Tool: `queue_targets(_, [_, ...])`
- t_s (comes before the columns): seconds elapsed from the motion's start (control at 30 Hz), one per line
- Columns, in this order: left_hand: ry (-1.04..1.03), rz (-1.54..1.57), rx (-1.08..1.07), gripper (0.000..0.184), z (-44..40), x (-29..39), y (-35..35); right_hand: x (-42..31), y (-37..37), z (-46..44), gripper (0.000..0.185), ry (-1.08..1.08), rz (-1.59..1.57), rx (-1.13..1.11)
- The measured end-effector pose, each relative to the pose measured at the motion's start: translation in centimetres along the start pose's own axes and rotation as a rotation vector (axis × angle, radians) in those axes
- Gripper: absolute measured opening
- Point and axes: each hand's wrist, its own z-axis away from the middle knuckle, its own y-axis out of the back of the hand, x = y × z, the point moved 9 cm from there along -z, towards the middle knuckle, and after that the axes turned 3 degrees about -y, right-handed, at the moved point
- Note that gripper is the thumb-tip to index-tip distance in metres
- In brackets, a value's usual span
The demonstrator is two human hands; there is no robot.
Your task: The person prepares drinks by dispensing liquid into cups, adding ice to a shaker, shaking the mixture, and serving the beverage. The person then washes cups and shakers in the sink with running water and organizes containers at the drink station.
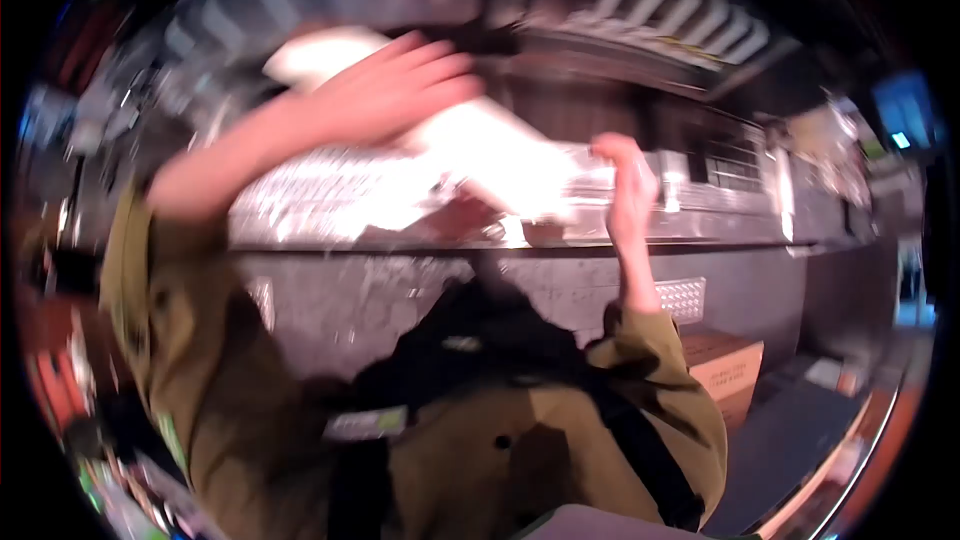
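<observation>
A long white object (500, 155), overexposed and blurred, slants above the bright metal counter (320, 195). My left hand (395, 90) lies across its upper left part, fingers stretched out and close together. At its lower right end is my right hand (627, 180), raised with the fingers bent; what they hold, if anything, is too blurred to tell. Below the white object, a dark reddish-brown item (455, 218) rests near the counter's front edge.
Rows of pale curved shapes (690, 15) sit on a rack at the upper right. Printed cardboard boxes (728, 372) stand low at the right, beside a dark surface (800, 430). Blurred shiny items (110, 110) crowd the far left.
</observation>
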Motion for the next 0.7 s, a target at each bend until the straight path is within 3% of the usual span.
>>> queue_targets(0.03, [0.095,-0.007,0.055,0.070,1.8,-0.6,0.2,5.8,2.0,-2.3,0.016,-0.299,-0.202,0.206])
queue_targets(0.07, [0.209,0.127,-0.046,0.069,4.2,-1.7,-1.0,9.1,4.6,-5.5,0.015,-0.170,-0.007,0.357])
queue_targets(0.1, [0.306,0.125,-0.093,0.070,6.4,-2.3,-1.6,10.8,6.8,-8.4,0.019,-0.233,0.238,0.462])
queue_targets(0.13, [0.395,0.114,-0.135,0.067,8.2,-2.7,-2.0,12.2,7.3,-11.8,0.022,-0.114,0.052,0.504])
queue_targets(0.17, [0.486,0.129,-0.145,0.065,9.9,-3.1,-2.5,15.8,7.0,-15.4,0.024,-0.032,0.095,0.430])
queue_targets(0.2, [0.525,0.111,-0.138,0.065,11.4,-3.2,-2.9,14.4,5.7,-17.7,0.031,-0.192,0.182,0.359])
queue_targets(0.23, [0.589,0.106,-0.181,0.066,12.5,-3.6,-3.5,12.7,4.4,-19.7,0.038,-0.199,0.351,0.285])
queue_targets(0.3, [0.686,0.107,-0.233,0.066,15.4,-4.4,-5.0,11.9,0.4,-23.1,0.042,-0.038,0.712,0.139])
queue_targets(0.4, [0.799,0.116,-0.239,0.066,19.2,-5.1,-6.4,17.2,-2.2,-26.2,0.045,-0.125,0.344,0.239])
queue_targets(0.43, [0.833,0.115,-0.231,0.066,20.2,-5.2,-6.6,16.0,-2.9,-24.6,0.047,-0.330,-0.118,0.321])
queue_targets(0.53, [0.877,0.112,-0.193,0.064,21.6,-5.4,-6.8,13.0,-1.9,-25.1,0.045,0.151,0.307,0.625])
queue_targets(0.57, [0.878,0.110,-0.204,0.064,21.7,-5.6,-7.0,12.3,-1.9,-25.1,0.045,0.215,0.391,0.640])
queue_targets(0.7, [0.852,0.122,-0.166,0.062,21.9,-5.3,-6.7,15.8,0.6,-20.6,0.037,-0.112,-0.056,0.567])
